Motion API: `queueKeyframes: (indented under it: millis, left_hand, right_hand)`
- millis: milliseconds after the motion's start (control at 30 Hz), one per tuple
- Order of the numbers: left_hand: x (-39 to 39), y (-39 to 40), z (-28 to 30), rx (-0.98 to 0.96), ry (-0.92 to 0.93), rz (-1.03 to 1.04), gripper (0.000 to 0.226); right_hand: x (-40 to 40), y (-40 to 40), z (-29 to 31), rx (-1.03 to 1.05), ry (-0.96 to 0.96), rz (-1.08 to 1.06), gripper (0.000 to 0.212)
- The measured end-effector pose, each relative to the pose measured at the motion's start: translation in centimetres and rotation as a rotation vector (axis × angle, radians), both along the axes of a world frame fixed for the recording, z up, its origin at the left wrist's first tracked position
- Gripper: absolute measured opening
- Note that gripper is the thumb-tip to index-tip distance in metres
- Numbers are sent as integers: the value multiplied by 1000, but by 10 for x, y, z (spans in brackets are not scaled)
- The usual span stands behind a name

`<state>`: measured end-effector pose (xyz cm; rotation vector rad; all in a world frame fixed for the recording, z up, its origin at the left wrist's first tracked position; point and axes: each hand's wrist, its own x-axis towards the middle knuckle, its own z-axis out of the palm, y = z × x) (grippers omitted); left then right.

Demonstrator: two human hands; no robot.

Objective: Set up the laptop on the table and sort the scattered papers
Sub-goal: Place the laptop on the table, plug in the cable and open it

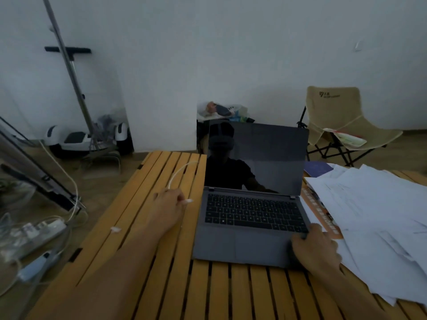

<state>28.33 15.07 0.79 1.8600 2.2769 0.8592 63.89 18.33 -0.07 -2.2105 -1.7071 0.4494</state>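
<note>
Our forearms cross the slatted table (143,239), cable plug poised beside the open laptop (251,218).

Our left hand (167,207) pinches the white cable (182,170), plug pointing toward three o'clock at the laptop's left edge; our right hand (315,247) grips its front corner. Screen dark, scattered papers (374,215) at three o'clock.

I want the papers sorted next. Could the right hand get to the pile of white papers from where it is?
Probably yes. The right hand rests on the laptop's near right corner, and the white papers lie just to its right on the table, with nothing visible between them.
</note>
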Motion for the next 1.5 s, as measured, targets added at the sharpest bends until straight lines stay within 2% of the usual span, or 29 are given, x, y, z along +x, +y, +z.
queueKeyframes:
  millis: [200,333,467,600,867,1000,1100,1167,1267,1333,1400,1500]
  left_hand:
    - [-1,26,-14,-46,-116,-47,20]
    - [-5,41,-20,2,-100,-26,22]
    - [-6,47,-32,38,-108,-43,19]
    - [-7,45,-32,73,-118,-39,20]
    - [-8,42,-28,65,-118,-66,23]
    - [-11,45,-29,75,-125,-67,23]
    - [-12,46,-32,81,-136,-79,23]
    - [-13,46,-34,90,-126,-80,22]
    - [-13,46,-34,115,-150,-80,21]
    - [-13,46,-33,122,-167,-72,19]
    - [-13,47,-33,121,-144,-56,17]
    - [-12,49,-36,139,-123,-39,19]
  right_hand:
    - [-7,22,-4,48,64,-234,44]
    - [-2,45,10,-7,292,-322,49]
    - [-4,58,31,-57,365,-340,44]
    - [0,63,25,-106,311,-364,40]
    - [-1,58,10,59,215,-349,39]
    - [1,57,10,31,29,-341,41]
    - [-10,46,22,-13,-230,-138,29]
    - [-36,39,36,104,-390,76,19]
    - [-118,44,54,313,-317,535,16]
    - [-180,59,57,427,-402,872,24]
    - [-225,84,60,492,-656,1110,27]
    - [-267,111,70,263,-1145,1179,27]
